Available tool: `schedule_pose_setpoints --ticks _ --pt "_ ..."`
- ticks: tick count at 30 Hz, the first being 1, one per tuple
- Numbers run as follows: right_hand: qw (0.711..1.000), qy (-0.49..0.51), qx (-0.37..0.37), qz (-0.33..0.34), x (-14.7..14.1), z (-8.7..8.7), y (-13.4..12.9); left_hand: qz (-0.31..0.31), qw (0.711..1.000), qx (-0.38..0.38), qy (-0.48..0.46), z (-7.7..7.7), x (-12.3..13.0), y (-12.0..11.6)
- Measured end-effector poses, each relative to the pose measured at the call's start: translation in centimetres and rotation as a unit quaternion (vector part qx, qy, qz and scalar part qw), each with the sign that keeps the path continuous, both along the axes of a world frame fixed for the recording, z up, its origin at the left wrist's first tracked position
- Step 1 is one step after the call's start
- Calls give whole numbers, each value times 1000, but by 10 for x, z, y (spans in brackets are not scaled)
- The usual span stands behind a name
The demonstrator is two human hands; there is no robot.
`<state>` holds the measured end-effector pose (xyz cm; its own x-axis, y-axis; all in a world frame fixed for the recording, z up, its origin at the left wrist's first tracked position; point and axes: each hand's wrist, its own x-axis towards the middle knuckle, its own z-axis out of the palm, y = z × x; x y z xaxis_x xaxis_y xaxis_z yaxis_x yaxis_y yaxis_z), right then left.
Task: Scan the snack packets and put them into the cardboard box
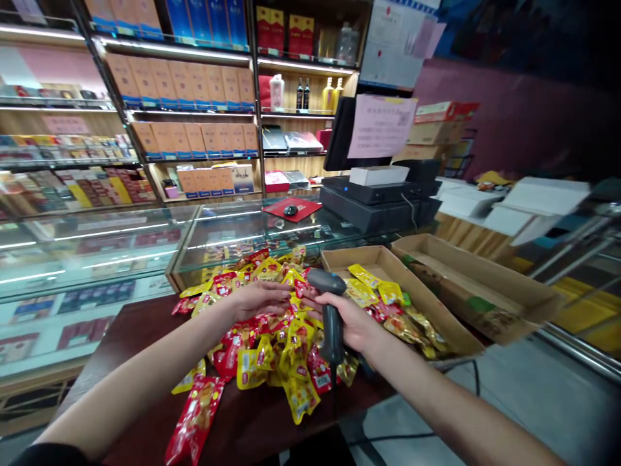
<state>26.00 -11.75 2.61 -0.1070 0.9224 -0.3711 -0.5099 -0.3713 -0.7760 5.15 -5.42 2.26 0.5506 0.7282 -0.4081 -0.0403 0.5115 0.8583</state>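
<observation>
My left hand (262,301) reaches over the heap of snack packets (266,349) with its fingers stretched out, holding nothing I can see. My right hand (354,323) is around the handle of a dark barcode scanner (331,323), its fingertips showing left of the handle. The scanner's head points left, and a cable hangs from its lower end. Yellow and red shiny packets lie piled on the dark brown table (130,375) below both hands. A long red packet (196,421) lies apart at the near left.
An open cardboard box (436,310) with more packets stands at the right, beside another cardboard tray (485,285). Behind are a glass counter (233,226), a mouse (290,210) on a red pad, a monitor (339,133) and shelves of boxed goods.
</observation>
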Motion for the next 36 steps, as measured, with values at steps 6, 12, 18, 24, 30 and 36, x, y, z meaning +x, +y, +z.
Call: schedule_pose_setpoints --ticks 6,12,18,24,30,36 --pt "997 -67 -18 14 -33 -20 10 55 993 81 72 -18 -45 -18" --pt "994 -108 -25 5 -35 -32 14 68 939 258 216 -37 -51 -30" --pt "993 -112 -40 10 -38 -40 17 52 827 430 358 -55 -39 -40" --pt "995 -95 -38 0 -40 -38 17 10 727 486 485 -56 -19 -50" --pt "998 -1 -61 19 -37 -28 22 13 690 500 523 -56 -9 -52" --pt "997 61 -37 35 -31 -16 23 86 741 515 423 -45 -20 -43"
